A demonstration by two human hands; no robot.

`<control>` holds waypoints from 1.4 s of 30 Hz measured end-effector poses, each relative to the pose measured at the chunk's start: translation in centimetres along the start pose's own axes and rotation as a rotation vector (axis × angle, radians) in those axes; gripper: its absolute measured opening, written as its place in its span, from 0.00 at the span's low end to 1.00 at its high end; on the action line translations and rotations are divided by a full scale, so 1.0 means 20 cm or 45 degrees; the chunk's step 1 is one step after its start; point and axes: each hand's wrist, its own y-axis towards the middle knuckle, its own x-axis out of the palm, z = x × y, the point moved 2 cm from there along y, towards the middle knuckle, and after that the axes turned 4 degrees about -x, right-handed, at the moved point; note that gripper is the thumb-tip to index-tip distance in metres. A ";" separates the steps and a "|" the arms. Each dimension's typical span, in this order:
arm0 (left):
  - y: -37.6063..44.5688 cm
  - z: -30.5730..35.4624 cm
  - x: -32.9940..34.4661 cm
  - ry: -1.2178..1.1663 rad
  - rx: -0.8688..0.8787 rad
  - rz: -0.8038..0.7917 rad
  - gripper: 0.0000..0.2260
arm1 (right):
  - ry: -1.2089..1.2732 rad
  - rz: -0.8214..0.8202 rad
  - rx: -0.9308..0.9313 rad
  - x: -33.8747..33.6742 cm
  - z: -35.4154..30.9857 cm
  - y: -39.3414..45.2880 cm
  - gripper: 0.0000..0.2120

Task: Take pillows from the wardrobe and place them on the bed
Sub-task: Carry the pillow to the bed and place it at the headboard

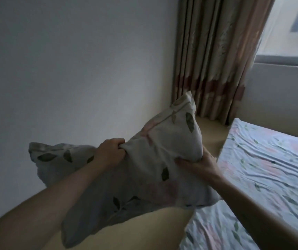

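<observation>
**Pillow held over the headboard**

I have the pillow [144, 168] in both hands: my left hand [111, 153] bunches its cover in a fist, my right hand [201, 164] clasps its edge. It hangs just beside the bed [270, 168], by the wall [72, 69].

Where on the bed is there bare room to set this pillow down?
The sheet lies bare between the beige ledge and the wall under the window. The near corner is crowded by the pillow and both hands, left, right.

Pillow [144, 168] left of bed [270, 168]
</observation>
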 end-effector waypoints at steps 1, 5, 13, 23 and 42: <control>0.09 -0.02 -0.01 -0.008 0.040 -0.014 0.06 | 0.046 0.113 0.021 0.04 0.00 0.03 0.27; 0.39 -0.04 -0.03 -0.029 0.138 -0.090 0.05 | 0.194 0.470 0.134 0.09 0.01 0.16 0.14; 1.01 0.09 0.12 -0.053 0.271 -0.361 0.08 | 0.368 0.849 0.131 0.05 0.03 0.59 0.08; 2.15 0.28 0.62 0.133 0.319 -0.777 0.28 | 0.705 1.039 0.343 -0.14 0.33 1.46 0.09; 4.10 1.19 1.33 0.088 0.706 -0.728 0.04 | 0.726 1.447 0.483 -0.77 0.82 2.98 0.14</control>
